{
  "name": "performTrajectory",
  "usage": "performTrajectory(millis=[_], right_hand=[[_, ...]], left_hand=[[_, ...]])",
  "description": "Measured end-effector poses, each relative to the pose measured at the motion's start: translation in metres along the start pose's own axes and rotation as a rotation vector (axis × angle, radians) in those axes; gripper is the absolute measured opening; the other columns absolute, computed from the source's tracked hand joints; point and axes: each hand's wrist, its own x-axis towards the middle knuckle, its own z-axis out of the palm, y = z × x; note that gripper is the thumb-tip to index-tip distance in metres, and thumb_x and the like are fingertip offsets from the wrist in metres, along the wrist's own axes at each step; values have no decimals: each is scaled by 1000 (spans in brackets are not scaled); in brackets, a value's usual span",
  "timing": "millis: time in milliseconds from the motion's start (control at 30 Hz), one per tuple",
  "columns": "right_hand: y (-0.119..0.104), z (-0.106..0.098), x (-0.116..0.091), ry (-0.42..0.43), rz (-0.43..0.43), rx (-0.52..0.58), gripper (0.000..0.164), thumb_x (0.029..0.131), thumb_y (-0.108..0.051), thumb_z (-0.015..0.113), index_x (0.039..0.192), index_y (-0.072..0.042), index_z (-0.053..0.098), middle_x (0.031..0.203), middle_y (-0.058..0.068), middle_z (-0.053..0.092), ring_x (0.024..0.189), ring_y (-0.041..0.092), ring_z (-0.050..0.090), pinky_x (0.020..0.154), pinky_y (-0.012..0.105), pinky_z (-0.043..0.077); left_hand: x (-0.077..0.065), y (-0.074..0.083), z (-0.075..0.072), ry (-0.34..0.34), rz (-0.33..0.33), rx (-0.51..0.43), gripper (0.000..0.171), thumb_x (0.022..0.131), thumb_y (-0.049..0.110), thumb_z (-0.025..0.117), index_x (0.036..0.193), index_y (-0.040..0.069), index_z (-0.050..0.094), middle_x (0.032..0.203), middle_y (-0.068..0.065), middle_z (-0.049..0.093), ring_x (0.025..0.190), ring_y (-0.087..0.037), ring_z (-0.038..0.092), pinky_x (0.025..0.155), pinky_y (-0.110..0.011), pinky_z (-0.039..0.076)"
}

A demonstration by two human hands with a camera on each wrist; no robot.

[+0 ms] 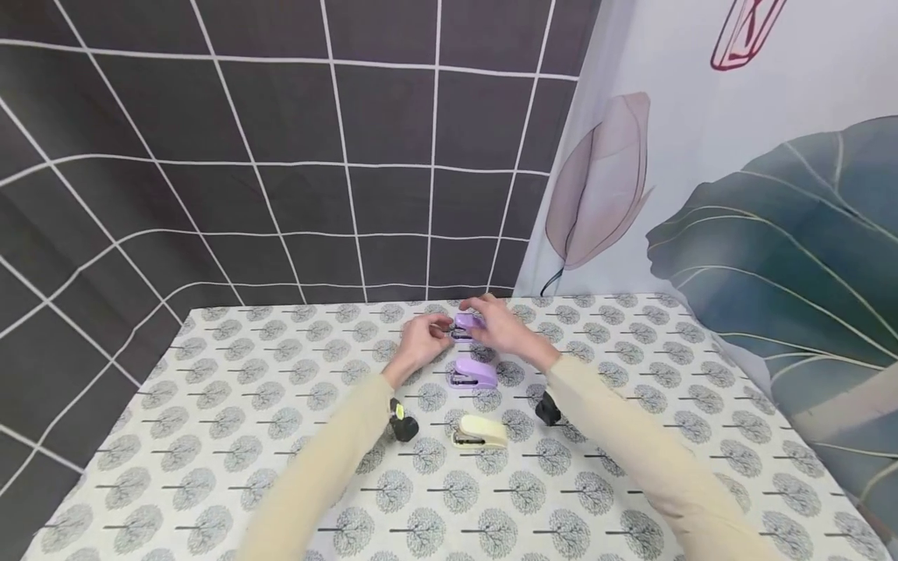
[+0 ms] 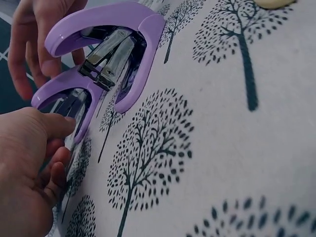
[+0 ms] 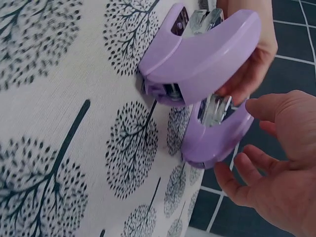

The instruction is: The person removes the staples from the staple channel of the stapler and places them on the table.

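Tree-printed cloth (image 1: 281,374) lies beneath hands (image 1: 421,340) (image 1: 503,327) partly hiding the far purple stapler (image 1: 466,320).

A white cloth (image 1: 295,467) printed with dark, round-crowned trees covers the desk (image 1: 603,530). On it sits the middle purple stapler (image 1: 477,372) — just beyond this one stands the far purple stapler (image 1: 465,320), and on its near side, apart from it, lies the cream stapler (image 1: 484,431).

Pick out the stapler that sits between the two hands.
The far purple stapler, nearest the dark grid backdrop: the left hand and right hand flank it. The other purple stapler and the cream stapler lie lower in the head view.
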Motion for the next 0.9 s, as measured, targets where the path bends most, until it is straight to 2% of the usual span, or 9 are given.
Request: performTrajectory(millis=[167, 367, 633, 900], right_hand=[[0, 7, 4, -28, 23, -20, 39, 85, -2, 72, 123, 0, 63, 108, 21, 59, 98, 35, 55, 84, 50, 49], [1, 10, 6, -44, 37, -29, 37, 86, -1, 70, 123, -1, 63, 104, 18, 59, 96, 32, 55, 82, 47, 49], [3, 11, 9, -36, 26, -65, 34, 85, 1, 68, 118, -3, 64, 93, 13, 57, 87, 27, 53, 77, 43, 49], [3, 8, 11, -23, -13, -55, 32, 85, 4, 66, 116, -1, 64, 93, 14, 56, 84, 28, 55, 74, 42, 50]], left_hand=[[2, -3, 8, -11, 22, 40, 33, 78, 3, 80, 110, 3, 72, 100, -8, 72, 82, -17, 65, 76, -28, 52], [3, -8, 12, 23, 40, 73, 23, 77, 2, 80, 100, 4, 75, 91, -5, 72, 74, -13, 60, 71, -27, 50], [6, -8, 11, 1, 59, 82, 23, 78, 5, 82, 100, 4, 76, 93, -5, 73, 70, -11, 59, 67, -25, 48], [8, -4, 8, -22, 45, 133, 23, 79, 8, 81, 102, 6, 76, 93, -4, 73, 70, -10, 58, 70, -26, 47]])
